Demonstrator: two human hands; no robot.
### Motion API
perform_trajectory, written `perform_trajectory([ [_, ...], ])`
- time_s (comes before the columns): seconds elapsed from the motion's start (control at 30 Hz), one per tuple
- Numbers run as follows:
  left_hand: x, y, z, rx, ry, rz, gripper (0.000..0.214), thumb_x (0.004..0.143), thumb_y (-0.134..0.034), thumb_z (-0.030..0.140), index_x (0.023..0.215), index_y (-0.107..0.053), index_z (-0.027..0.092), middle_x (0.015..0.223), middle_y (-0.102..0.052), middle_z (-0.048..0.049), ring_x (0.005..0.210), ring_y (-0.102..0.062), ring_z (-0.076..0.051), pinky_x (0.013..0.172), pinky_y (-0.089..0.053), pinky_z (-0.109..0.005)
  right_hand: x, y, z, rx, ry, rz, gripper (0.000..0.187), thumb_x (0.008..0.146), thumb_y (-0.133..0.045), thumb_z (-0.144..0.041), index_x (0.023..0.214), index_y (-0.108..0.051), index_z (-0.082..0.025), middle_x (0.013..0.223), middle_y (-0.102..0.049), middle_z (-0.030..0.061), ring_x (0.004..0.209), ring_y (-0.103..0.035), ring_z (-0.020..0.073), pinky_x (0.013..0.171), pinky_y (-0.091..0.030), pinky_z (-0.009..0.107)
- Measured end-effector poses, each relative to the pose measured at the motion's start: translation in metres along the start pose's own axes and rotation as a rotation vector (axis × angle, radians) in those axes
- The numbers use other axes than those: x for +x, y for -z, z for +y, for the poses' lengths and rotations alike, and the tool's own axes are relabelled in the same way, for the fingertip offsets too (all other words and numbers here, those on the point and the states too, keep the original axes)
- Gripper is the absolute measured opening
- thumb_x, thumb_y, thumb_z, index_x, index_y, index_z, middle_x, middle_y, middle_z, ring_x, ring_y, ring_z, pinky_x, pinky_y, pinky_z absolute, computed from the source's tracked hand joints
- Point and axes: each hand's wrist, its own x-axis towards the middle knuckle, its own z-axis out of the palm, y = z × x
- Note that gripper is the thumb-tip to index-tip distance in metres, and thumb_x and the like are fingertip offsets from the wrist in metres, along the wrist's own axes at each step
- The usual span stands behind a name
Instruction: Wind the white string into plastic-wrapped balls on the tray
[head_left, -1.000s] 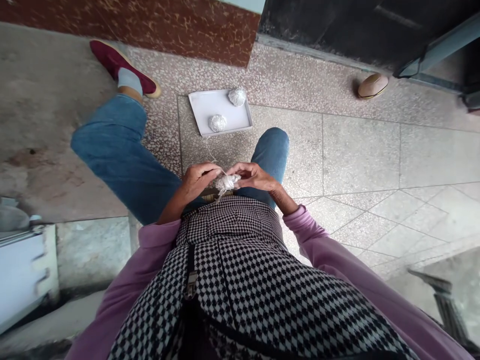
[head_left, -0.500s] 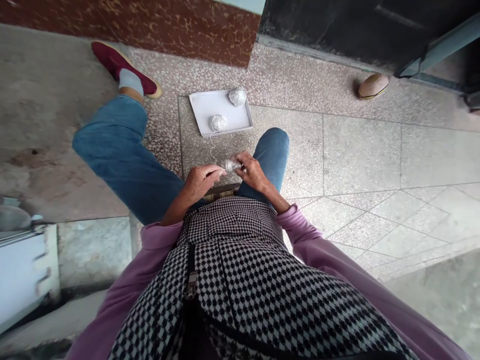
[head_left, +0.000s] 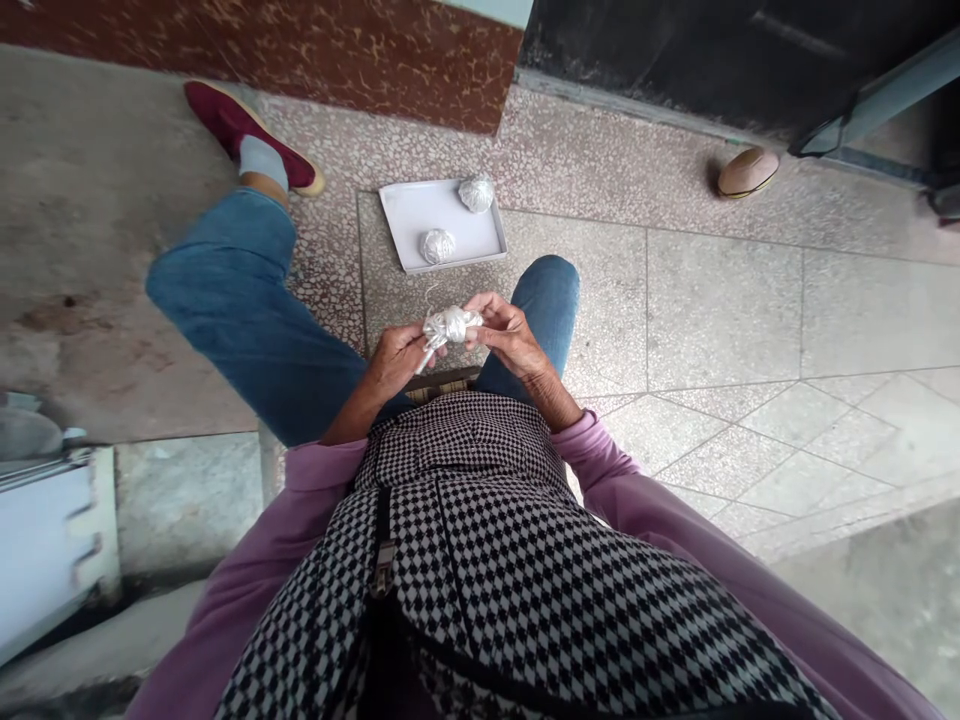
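Between my two hands, above my lap, is a bundle of white yarn (head_left: pixel 452 325) with loops and a pale end sticking out toward the lower left. My left hand (head_left: pixel 401 355) is closed on its left side, near that end. On its right side my right hand (head_left: pixel 506 335) pinches the bundle between thumb and fingers. A thin strand runs up from the bundle toward a white yarn ball (head_left: pixel 437 246) in a shallow white tray (head_left: pixel 401 215). A second yarn ball (head_left: pixel 475 194) sits at the tray's upper right corner.
The tray lies on a speckled tile floor (head_left: pixel 600 300) in front of me. A pinkish shoe (head_left: pixel 748 172) stands at the upper right near a dark door panel (head_left: pixel 660 60). At the back is a reddish-brown marbled step (head_left: pixel 300 55). My bent knees frame the space on both sides.
The bundle has been turned and now shows more of its loops and a pale end pointing down left. Both hands have shifted slightly around it. The tray and balls stay put.
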Motion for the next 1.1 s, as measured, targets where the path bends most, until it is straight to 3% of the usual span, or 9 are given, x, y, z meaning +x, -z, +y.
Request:
perform_trajectory([
  [0.17, -0.009, -0.009, 0.010, 0.122, -0.088, -0.100, 0.038, 0.110, -0.075, 0.054, 0.107, -0.095, 0.022, 0.088, -0.084, -0.0051, 0.066, -0.062, -0.018, 0.066, -0.052, -0.031, 0.004, 0.002, 0.001, -0.072, 0.053, 0.205, 0.055, 0.096, -0.110, -0.055, 0.117, -0.065, -0.032, 0.121, -0.071, 0.0047, 0.110, -0.070, 0.0261, 0.093, -0.077, 0.040],
  [0.3, -0.012, -0.010, 0.015, 0.215, -0.125, -0.136, 0.033, 0.109, -0.072, 0.047, 0.106, -0.095, 0.023, 0.086, -0.083, -0.0033, 0.067, -0.065, -0.019, 0.073, -0.056, -0.032, 0.006, 0.006, 0.005, -0.454, 0.031, 0.315, 0.033, 0.102, -0.096, -0.028, 0.110, -0.065, -0.030, 0.121, -0.070, 0.0064, 0.114, -0.066, 0.0286, 0.105, -0.072, 0.045],
  [0.37, -0.012, -0.006, 0.016, 0.237, -0.141, -0.108, 0.032, 0.108, -0.072, 0.046, 0.102, -0.093, 0.023, 0.086, -0.083, -0.0035, 0.069, -0.066, -0.019, 0.073, -0.055, -0.032, 0.002, 0.009, 0.005, -0.611, -0.018, 0.251, 0.026, 0.097, -0.089, -0.014, 0.105, -0.068, -0.028, 0.119, -0.072, 0.0068, 0.113, -0.067, 0.0282, 0.107, -0.069, 0.044],
  [0.43, -0.011, -0.001, 0.015, 0.243, -0.145, -0.062, 0.031, 0.106, -0.072, 0.048, 0.099, -0.090, 0.024, 0.084, -0.080, -0.0031, 0.070, -0.066, -0.020, 0.072, -0.054, -0.032, -0.005, 0.011, 0.006, -0.619, -0.073, 0.092, 0.024, 0.095, -0.090, -0.012, 0.100, -0.072, -0.026, 0.114, -0.074, 0.0055, 0.108, -0.068, 0.0262, 0.102, -0.067, 0.041],
  [0.53, -0.007, 0.005, 0.013, 0.213, -0.140, 0.004, 0.033, 0.104, -0.076, 0.055, 0.097, -0.087, 0.024, 0.082, -0.078, -0.0028, 0.074, -0.067, -0.021, 0.074, -0.055, -0.032, -0.016, 0.013, 0.008, -0.356, -0.161, -0.201, 0.034, 0.096, -0.106, -0.030, 0.102, -0.073, -0.023, 0.102, -0.074, 0.0010, 0.097, -0.068, 0.0197, 0.087, -0.063, 0.033],
  [0.63, -0.001, 0.006, 0.009, 0.137, -0.135, 0.053, 0.038, 0.101, -0.082, 0.061, 0.095, -0.086, 0.024, 0.085, -0.081, -0.0044, 0.079, -0.070, -0.023, 0.075, -0.056, -0.033, -0.018, 0.011, 0.010, -0.043, -0.143, -0.291, 0.062, 0.089, -0.120, -0.053, 0.109, -0.069, -0.024, 0.097, -0.073, -0.0017, 0.086, -0.067, 0.0160, 0.074, -0.060, 0.027],
  [0.8, 0.000, 0.000, 0.003, 0.055, -0.096, -0.029, 0.046, 0.102, -0.085, 0.067, 0.086, -0.081, 0.024, 0.066, -0.066, -0.0018, 0.061, -0.056, -0.019, 0.062, -0.046, -0.033, -0.003, 0.002, 0.013, 0.050, 0.038, -0.039, 0.070, 0.089, -0.120, -0.062, 0.111, -0.063, -0.028, 0.106, -0.071, -0.0003, 0.090, -0.068, 0.0185, 0.076, -0.066, 0.030],
  [0.97, -0.007, -0.006, 0.010, 0.147, -0.103, -0.155, 0.036, 0.109, -0.075, 0.054, 0.102, -0.091, 0.023, 0.083, -0.079, -0.0029, 0.064, -0.060, -0.018, 0.065, -0.049, -0.031, 0.011, -0.002, 0.014, -0.328, 0.095, 0.258, 0.045, 0.102, -0.102, -0.040, 0.109, -0.059, -0.029, 0.117, -0.069, 0.0030, 0.102, -0.065, 0.0214, 0.093, -0.067, 0.035],
  [1.1, -0.007, 0.000, 0.013, 0.176, -0.120, -0.031, 0.025, 0.106, -0.077, 0.042, 0.098, -0.091, 0.023, 0.079, -0.076, -0.0010, 0.065, -0.062, -0.018, 0.069, -0.052, -0.031, 0.006, 0.005, 0.011, -0.625, 0.017, 0.206, 0.025, 0.095, -0.086, -0.016, 0.106, -0.065, -0.025, 0.120, -0.073, 0.0059, 0.108, -0.064, 0.0223, 0.097, -0.064, 0.035],
])
